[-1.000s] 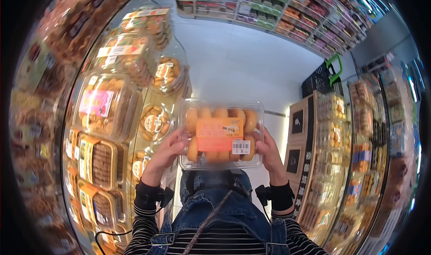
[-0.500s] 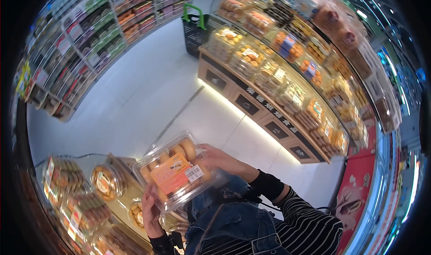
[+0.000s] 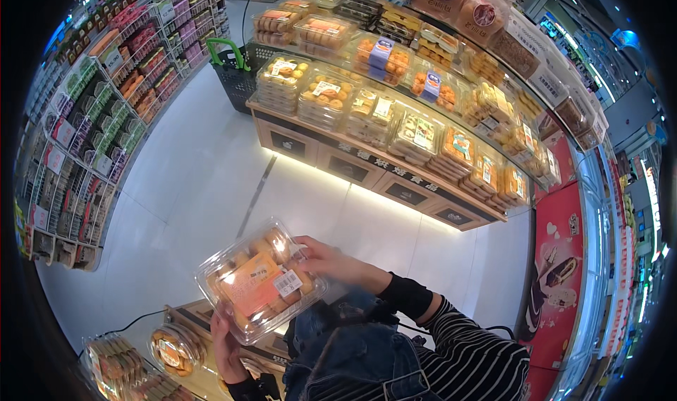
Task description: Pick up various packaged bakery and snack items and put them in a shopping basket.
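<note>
Since a moment ago, the view is swinging rightward; left hand (image 3: 226,348) and right hand (image 3: 333,262) are clasping the clear pack (image 3: 262,281) (orange label (image 3: 247,287) up) between their fingers.

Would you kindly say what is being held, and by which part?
A clear pastry box, held at opposite sides by the left hand and right hand.
</note>
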A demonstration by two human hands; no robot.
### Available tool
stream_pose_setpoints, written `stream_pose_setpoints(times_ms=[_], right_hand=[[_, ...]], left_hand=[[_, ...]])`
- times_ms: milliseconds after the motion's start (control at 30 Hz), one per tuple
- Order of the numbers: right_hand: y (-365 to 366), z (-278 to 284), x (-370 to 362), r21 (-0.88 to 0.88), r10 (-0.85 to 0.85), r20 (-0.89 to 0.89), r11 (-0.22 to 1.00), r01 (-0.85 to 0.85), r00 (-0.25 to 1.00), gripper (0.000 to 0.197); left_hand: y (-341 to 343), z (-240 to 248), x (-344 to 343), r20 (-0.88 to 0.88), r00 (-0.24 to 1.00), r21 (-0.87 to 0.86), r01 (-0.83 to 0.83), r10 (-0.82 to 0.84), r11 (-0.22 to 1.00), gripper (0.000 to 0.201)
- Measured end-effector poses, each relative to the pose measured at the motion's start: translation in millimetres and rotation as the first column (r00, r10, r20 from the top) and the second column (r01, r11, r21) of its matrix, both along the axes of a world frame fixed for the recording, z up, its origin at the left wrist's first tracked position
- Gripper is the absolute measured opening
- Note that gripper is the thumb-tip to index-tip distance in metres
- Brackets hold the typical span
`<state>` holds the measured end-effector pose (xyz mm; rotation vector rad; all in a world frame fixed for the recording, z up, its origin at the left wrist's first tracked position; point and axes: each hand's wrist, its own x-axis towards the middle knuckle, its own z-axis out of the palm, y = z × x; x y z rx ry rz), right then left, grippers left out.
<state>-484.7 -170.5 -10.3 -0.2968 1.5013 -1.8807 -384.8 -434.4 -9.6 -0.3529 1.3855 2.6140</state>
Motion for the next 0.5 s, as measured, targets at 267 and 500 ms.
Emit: stream_pose_setpoints(times_ms=[267, 500], right_hand=[[63, 9, -43, -0.060, -0.080, -0.029, 0.995, 0.078, 0.996, 0.059], [129, 6, -56, -0.130, -0.200, -0.032, 0.972, 0.194, 0.979, 0.061]], left_hand=[[50, 5, -65, -0.008, 0.992, -0.044, 0.125, -0.125, 0.991, 0.073], [105, 12, -115, 0.007, 0.964, -0.096, 0.264, -0.264, 0.960, 0.076]])
